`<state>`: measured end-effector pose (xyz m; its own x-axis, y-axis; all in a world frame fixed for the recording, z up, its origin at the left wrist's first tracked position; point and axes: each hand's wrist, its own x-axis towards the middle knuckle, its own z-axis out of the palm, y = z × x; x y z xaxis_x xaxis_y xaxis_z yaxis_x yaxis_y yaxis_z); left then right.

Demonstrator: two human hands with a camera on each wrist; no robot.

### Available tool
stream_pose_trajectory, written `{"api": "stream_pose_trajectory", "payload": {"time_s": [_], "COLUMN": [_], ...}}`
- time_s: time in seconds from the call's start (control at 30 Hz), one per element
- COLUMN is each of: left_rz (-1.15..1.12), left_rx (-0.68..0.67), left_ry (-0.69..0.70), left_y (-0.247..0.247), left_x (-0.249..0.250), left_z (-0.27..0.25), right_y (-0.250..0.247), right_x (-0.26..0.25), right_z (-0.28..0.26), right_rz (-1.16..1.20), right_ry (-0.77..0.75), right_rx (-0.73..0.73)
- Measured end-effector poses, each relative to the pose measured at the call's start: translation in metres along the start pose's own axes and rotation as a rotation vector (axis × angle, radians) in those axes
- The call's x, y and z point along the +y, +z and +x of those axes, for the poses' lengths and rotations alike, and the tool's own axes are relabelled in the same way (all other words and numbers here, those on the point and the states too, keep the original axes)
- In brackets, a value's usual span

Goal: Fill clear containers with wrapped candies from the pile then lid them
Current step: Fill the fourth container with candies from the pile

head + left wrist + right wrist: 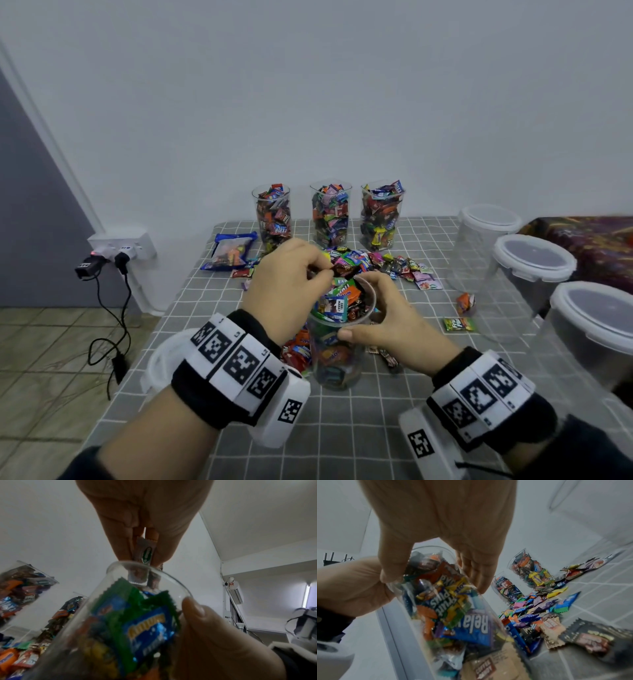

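A clear container (pixel 337 346), nearly full of wrapped candies, stands at the middle of the checked table (pixel 342 428). My right hand (pixel 371 308) grips it at the rim, thumb on the near side and fingers on the far side (pixel 479 577). My left hand (pixel 323 270) hovers over the opening and pinches a small wrapped candy (pixel 145 551) just above the rim. The candy pile (pixel 376 263) lies right behind the container. In the right wrist view the container (pixel 453 608) fills the middle of the frame.
Three filled, unlidded containers (pixel 330 212) line the back edge. Three lidded containers (pixel 534 260) stand along the right side. A loose white lid (pixel 161 359) lies under my left wrist. A blue candy bag (pixel 229 251) sits at the back left. Stray candies (pixel 459 323) lie to the right.
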<state>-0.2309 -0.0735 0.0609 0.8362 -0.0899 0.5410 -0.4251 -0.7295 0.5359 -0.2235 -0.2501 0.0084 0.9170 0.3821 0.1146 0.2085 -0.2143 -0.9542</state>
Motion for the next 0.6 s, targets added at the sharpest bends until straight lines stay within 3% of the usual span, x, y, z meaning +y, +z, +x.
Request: {"api": "stream_pose_trajectory", "payload": {"time_s": [0.23,0.5,0.6], "left_rz": [-0.046,-0.061,0.017], "left_rx": [-0.132,-0.061,-0.132], "left_ry": [-0.020,-0.078,-0.093], "left_y": [0.002,-0.010,-0.010], "left_x": [0.006,0.003,0.005], "left_z": [-0.004,0.004,0.006], "right_y": [0.001,0.001,0.001], "right_x": [-0.002,0.001,0.003], "right_z": [-0.001,0.000,0.000], "right_rz": [0.020,0.010,0.014], "right_ry": [-0.012,-0.016,-0.015], "right_rx": [-0.003,-0.006,-0.003]}}
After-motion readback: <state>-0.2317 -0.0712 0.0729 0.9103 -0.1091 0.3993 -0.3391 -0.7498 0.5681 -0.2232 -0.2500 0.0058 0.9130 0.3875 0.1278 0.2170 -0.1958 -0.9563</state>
